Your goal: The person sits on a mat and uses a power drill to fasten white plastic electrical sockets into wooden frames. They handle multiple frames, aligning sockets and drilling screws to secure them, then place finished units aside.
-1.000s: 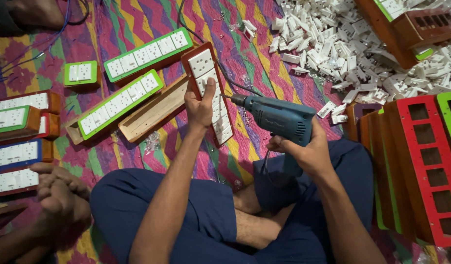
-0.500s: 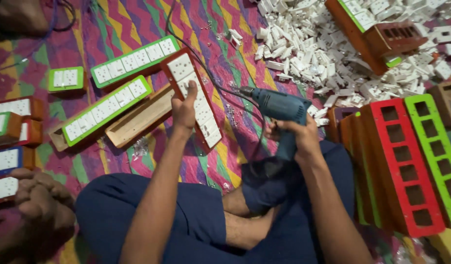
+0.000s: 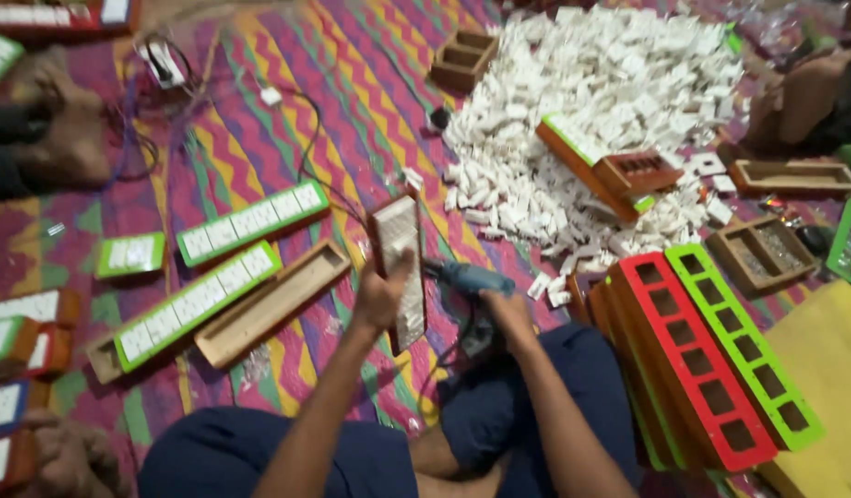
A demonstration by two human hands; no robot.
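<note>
The left hand (image 3: 381, 297) grasped a long switch board (image 3: 400, 269) that stood tilted on the striped mat (image 3: 260, 120), its long axis running away from the person. The right hand's fingers (image 3: 505, 312) were clenched around a blue drill (image 3: 467, 277) pointing left at the board's pale, blurred face.

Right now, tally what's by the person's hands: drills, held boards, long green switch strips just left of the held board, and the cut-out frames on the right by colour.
Drill: 1
Held board: 1
Long green switch strips: 2
Red cut-out frame: 1
Green cut-out frame: 1
Total: 6
</note>
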